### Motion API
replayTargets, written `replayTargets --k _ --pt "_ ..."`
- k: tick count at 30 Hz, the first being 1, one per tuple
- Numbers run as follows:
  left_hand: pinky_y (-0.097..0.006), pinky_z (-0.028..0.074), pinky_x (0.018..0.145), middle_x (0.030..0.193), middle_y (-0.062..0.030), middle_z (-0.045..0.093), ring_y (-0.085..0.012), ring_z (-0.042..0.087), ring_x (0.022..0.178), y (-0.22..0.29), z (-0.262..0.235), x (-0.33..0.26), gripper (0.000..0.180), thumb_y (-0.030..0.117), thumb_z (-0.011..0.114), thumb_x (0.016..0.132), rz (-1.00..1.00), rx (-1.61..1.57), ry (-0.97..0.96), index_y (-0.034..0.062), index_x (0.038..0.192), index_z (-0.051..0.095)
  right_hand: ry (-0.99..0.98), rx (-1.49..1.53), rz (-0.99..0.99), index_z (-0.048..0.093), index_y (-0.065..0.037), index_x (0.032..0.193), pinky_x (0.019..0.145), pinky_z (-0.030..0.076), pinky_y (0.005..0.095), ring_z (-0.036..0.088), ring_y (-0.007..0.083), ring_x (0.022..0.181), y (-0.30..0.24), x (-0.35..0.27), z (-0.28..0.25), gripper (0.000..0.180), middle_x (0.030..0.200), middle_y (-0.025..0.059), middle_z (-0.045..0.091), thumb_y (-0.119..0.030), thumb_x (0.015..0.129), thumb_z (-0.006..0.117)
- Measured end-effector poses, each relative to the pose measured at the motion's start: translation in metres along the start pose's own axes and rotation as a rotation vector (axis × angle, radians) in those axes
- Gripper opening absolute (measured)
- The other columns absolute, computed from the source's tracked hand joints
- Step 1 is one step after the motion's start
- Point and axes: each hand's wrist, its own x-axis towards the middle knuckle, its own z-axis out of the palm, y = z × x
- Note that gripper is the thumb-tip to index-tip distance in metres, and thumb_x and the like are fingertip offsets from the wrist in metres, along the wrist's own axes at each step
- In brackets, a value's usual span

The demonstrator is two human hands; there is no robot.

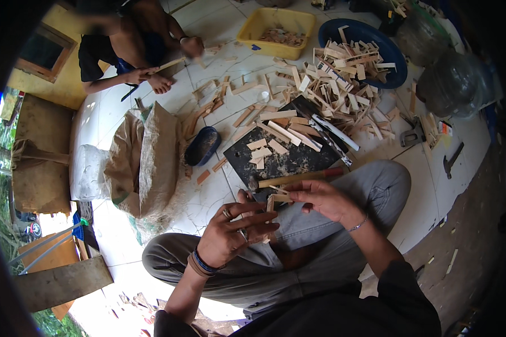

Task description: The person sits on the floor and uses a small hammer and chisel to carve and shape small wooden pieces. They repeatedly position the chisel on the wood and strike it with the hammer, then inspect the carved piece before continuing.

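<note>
Closest in, a pair of faded grey jeans (pixel 331 219) lies folded in a cross-legged seat, and above them both hands meet at a small, pale, L-shaped wooden piece (pixel 279 197). The left hand (pixel 225 233), ringed on two fingers, is partly closed, its bent fingers around the long arm of the L. The right hand (pixel 329 201) is nearly pinched shut at the short arm's end, its remaining fingers loosely curled. The piece's long axis runs away from the body, tilted slightly to the right; its short arm points right, from the far end. (A thin wooden sliver (pixel 278 189) shows just beyond the corner; whether the fingers grip it, I cannot tell.)

Just past the hands, a hammer with a yellowish wooden handle (pixel 301 178) lies crosswise along the near edge of a flat black board (pixel 312 160) strewn with sawdust and pale wooden blocks (pixel 260 153). Left of the board sits a small dark-blue oval tub (pixel 212 136); farther left, an open woven sack (pixel 162 160) stands upright.

Beyond, a heap of wooden offcuts (pixel 343 90) spills from a round blue basin (pixel 400 60), near a yellow rectangular tub (pixel 275 49). At upper left, a seated co-worker's hand (pixel 140 75) holds a wooden strip (pixel 170 64).
</note>
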Motion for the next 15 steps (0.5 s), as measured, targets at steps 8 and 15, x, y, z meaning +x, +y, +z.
replayTargets --k 8,15 --pt "-0.036 0.055 0.097 0.119 -0.018 0.074 -0.0231 0.072 0.11 -0.024 0.024 -0.021 0.045 -0.002 0.075 0.092 -0.489 -0.522 0.507 0.0008 0.135 0.062 0.396 -0.955 -0.759 0.067 -0.008 0.124 0.081 0.054 0.0334 0.068 0.0179 0.1 0.002 0.013 0.007 0.031 0.111 0.0054 0.069 -0.02 0.096 0.073" --pt "-0.033 0.055 0.096 0.121 -0.0162 0.073 -0.0165 0.071 0.105 -0.033 0.027 -0.03 0.053 0.001 0.073 0.096 -0.554 -0.608 0.715 0.0 0.145 0.053 0.427 -1.461 -0.766 0.067 -0.011 0.123 0.097 0.042 0.04 0.064 0.0218 0.109 0.01 0.026 0.015 0.026 0.116 0.0046 0.067 -0.017 0.097 0.069"
